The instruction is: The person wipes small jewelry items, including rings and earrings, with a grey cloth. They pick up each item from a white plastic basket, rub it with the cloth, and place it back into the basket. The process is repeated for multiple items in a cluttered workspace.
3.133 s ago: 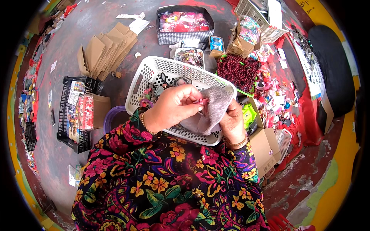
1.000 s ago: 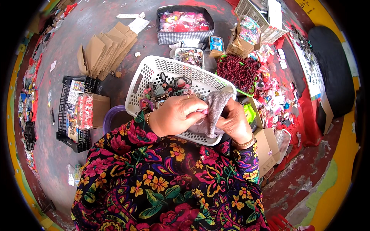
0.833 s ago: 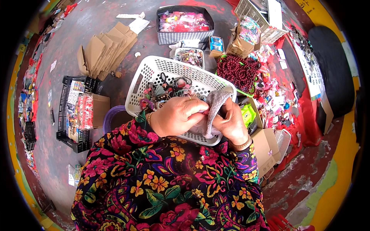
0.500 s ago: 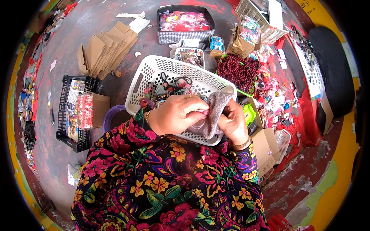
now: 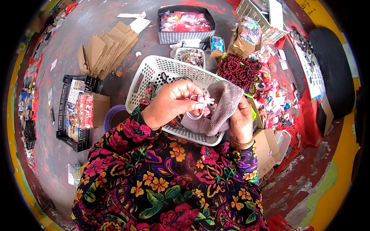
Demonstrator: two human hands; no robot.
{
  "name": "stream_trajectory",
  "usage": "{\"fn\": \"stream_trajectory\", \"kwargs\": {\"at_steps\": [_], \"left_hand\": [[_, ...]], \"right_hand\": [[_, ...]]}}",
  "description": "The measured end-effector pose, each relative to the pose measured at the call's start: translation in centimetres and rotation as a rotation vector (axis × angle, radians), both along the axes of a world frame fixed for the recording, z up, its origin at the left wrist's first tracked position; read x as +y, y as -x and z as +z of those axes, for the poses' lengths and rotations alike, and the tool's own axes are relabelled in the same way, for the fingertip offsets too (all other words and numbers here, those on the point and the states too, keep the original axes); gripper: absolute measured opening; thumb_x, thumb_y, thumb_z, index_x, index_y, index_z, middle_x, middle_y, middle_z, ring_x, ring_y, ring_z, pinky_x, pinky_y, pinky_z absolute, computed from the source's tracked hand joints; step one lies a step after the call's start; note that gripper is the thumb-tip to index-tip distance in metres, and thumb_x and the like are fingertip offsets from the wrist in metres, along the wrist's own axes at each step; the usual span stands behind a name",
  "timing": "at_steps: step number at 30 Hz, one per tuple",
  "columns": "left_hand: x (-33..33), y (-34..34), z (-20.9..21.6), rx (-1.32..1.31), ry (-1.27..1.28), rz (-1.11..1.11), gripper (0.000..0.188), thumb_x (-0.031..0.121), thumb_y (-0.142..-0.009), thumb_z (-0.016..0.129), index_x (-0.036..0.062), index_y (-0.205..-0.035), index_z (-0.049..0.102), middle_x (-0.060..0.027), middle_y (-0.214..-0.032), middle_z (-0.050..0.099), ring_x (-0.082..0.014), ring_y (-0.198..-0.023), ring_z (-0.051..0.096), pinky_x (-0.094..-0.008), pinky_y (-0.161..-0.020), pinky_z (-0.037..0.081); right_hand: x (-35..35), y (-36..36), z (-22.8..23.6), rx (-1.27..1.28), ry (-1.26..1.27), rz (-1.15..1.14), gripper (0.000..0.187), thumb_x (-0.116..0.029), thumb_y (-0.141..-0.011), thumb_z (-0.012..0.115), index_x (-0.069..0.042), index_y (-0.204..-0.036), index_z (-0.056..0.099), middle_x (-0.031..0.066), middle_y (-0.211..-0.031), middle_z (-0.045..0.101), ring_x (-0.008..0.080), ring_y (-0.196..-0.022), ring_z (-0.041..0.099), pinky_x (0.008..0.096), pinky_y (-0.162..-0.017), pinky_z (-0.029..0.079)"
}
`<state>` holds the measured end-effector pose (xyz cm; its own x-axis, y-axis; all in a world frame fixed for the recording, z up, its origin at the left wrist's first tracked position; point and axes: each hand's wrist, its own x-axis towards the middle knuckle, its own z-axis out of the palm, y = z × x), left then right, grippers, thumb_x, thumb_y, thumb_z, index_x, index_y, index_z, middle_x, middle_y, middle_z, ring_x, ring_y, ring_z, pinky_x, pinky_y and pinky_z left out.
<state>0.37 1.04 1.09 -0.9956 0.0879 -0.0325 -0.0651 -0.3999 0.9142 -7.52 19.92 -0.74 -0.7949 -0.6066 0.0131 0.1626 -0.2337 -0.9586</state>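
Note:
Above a white perforated basket (image 5: 135, 85), my left hand (image 5: 163, 104) pinches a pale pink hair tie (image 5: 195, 111) with small pink and white charms, its loop hanging below the fingers. My right hand (image 5: 242, 120) grips a greyish-mauve cloth (image 5: 223, 104) by its right side. The cloth drapes down toward the basket, close beside the hair tie. More hair ties lie in the basket, mostly hidden behind my left hand.
Behind the basket are a small tray of trinkets (image 5: 189, 57) and a dark bin of pink packets (image 5: 185, 23). Dark red beads (image 5: 239, 71) sit at its right. On the left are a purple tub (image 5: 114, 115), a black crate (image 5: 69, 134) and folded cardboard (image 5: 108, 50).
The cloth has spread wider and moved slightly right and up with my right hand. My left hand has turned and drawn back a little, so the hair tie's charms now show.

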Motion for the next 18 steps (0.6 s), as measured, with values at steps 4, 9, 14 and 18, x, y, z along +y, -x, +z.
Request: {"fn": "stream_trajectory", "kwargs": {"at_steps": [4, 9, 14, 18], "left_hand": [[-0.1, -0.2, -0.2, -0.063, 0.045, -0.003, 0.009, -0.003, -0.083, 0.051, -0.0008, -0.092, 0.051, -0.0079, -0.084, 0.059, -0.0136, -0.073, 0.06, -0.0241, -0.065, 0.048], [0.5, -0.1, -0.7, -0.09, -0.006, -0.055, 0.008, -0.002, -0.081, 0.055, -0.0005, -0.088, 0.051, -0.0056, -0.08, 0.058, -0.0129, -0.072, 0.06, -0.0246, -0.066, 0.049], [1.6, -0.6, -0.9, 0.063, 0.251, 0.025, 0.011, -0.003, -0.078, 0.059, -0.0002, -0.088, 0.054, -0.0043, -0.079, 0.06, -0.0109, -0.075, 0.06, -0.025, -0.065, 0.049], [1.8, -0.8, -0.5, 0.363, 0.728, 0.146, 0.015, -0.001, -0.074, 0.063, 0.0006, -0.088, 0.057, -0.0065, -0.077, 0.061, -0.0142, -0.072, 0.061, -0.0268, -0.061, 0.048]], "right_hand": [[-0.2, -0.4, 0.4, 0.335, -0.247, 0.094, 0.024, -0.009, -0.083, 0.056, -0.003, -0.105, 0.055, 0.006, -0.103, 0.058, 0.0147, -0.091, 0.056, 0.0265, -0.08, 0.043], [-1.1, -1.6, -0.5, 0.137, -0.06, 0.069, 0.018, -0.005, -0.083, 0.054, -0.003, -0.101, 0.056, 0.0053, -0.092, 0.061, 0.0099, -0.084, 0.056, 0.0242, -0.075, 0.045], [-2.1, -2.4, -0.9, 0.29, -0.145, -0.137, 0.014, -0.003, -0.082, 0.051, -0.003, -0.095, 0.055, 0.0045, -0.082, 0.062, 0.0085, -0.073, 0.057, 0.0234, -0.066, 0.046], [-2.3, -2.3, -1.3, 0.358, -0.215, -0.245, 0.012, -0.005, -0.084, 0.05, -0.002, -0.095, 0.055, 0.0042, -0.078, 0.062, 0.0091, -0.069, 0.057, 0.0232, -0.063, 0.047]]}}
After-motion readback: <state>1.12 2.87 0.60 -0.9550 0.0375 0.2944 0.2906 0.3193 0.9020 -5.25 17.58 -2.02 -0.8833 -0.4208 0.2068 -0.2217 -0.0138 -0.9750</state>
